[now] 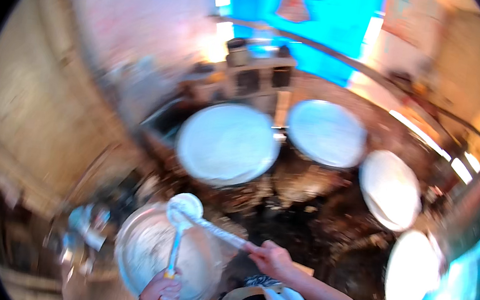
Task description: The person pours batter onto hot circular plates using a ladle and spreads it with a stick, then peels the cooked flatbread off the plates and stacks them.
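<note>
My left hand (160,289), at the lower middle, is wrapped round the yellow grip of an upright tool with a light blue shaft (174,250). To its right, my right hand (272,259) is closed on the end of a long pale rod (221,234) that slants up to the left. Both shafts meet at a round whitish ladle-like head (186,204); blur hides which one it belongs to. That head overlaps the far rim of a wide, shallow metal pan (129,268). Whitish residue or liquid covers the pan's inside.
Several large round pale vessels curve across the far side, among them a wide one (229,143), another (326,133) and one at right (390,190). Dark, wet-looking ground (297,222) lies between. Blurred clutter (89,225) sits left of the pan. A blue sheet (332,18) hangs behind.
</note>
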### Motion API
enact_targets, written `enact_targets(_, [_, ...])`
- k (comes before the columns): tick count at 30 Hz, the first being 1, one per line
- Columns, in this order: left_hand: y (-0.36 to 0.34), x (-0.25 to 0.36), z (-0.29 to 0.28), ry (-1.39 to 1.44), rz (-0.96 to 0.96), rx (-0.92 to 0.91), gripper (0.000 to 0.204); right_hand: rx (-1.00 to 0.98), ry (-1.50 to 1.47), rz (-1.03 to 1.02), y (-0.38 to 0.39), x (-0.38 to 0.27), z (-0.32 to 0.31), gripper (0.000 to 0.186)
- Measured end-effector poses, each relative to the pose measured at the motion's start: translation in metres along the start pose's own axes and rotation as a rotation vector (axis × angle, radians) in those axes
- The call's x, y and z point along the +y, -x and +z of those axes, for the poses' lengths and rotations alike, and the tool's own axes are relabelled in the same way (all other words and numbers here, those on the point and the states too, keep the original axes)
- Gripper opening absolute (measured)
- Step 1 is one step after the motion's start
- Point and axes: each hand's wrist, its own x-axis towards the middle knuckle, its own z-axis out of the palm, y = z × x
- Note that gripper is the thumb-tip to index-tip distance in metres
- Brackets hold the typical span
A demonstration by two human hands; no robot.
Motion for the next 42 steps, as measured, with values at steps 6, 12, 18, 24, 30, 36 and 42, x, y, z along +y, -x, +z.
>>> enact_targets(6, [-0.101, 0.023, 0.117, -0.324, -0.274, -0.22, 0.027, 0.392, -0.162, 0.173, 0.082, 0.053, -0.065, 0.032])
enact_targets(12, [-0.205, -0.014, 0.263, -0.418, -0.549, -0.429, 0.025, 0.856, -0.194, 0.365, 0.151, 0.067, -0.145, 0.033])
enact_targets(18, [-0.317, -0.076, 0.327, -0.045, -0.781, -0.409, 0.023, 1.486, -0.312, 0.454, 0.195, 0.126, -0.203, 0.031])
enact_targets(24, [-0.318, -0.105, 0.379, 0.005, -0.77, -0.661, 0.032, 1.486, -1.418, 0.827, 0.211, 0.246, -0.217, 0.014])
enact_targets(30, [-0.325, -0.097, 0.361, 0.074, -0.644, -0.457, 0.028, 1.45, -1.523, 0.961, 0.161, 0.327, -0.23, 0.017])
enact_targets(36, [-0.316, -0.079, 0.314, 0.264, -0.62, -0.35, 0.03, 1.606, -1.531, 1.093, 0.155, 0.355, -0.257, 0.028])
enact_targets(42, [-0.308, -0.049, 0.292, 0.213, -0.542, -0.273, 0.033, 1.508, -1.615, 1.163, 0.142, 0.332, -0.236, 0.016])
